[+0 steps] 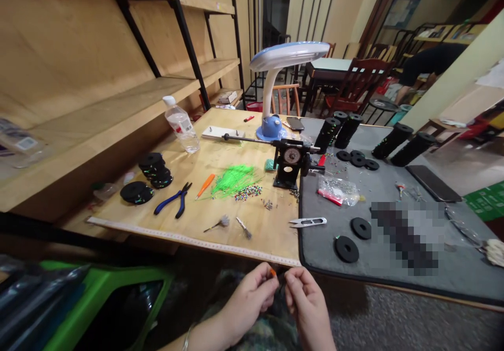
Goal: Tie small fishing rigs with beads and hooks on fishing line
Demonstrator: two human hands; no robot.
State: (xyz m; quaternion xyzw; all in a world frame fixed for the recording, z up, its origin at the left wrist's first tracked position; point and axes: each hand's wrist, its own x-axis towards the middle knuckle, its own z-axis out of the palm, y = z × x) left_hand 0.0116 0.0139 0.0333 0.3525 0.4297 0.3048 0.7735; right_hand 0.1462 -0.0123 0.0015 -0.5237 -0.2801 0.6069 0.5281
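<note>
Both hands are low in the view, in front of the table's near edge. My left hand (247,299) is closed in a pinch, with a tiny orange piece (272,273) showing at its fingertips. My right hand (307,298) is closed too, its fingertips pressed together almost against the left hand's; what it holds is too small to name. On the wooden board (220,225) above them lie a bunch of green strands (232,179), a pile of small beads (248,192), blue pliers (173,200), an orange tool (205,185) and silver snips (307,222).
A black hand-cranked winder (289,165) stands at the board's right edge. A blue-white desk lamp (275,94), a water bottle (181,125), black spools (154,170), black discs (346,248) and foam rolls (401,142) lie about. A grey mat (394,267) covers the right. Shelves run along the left.
</note>
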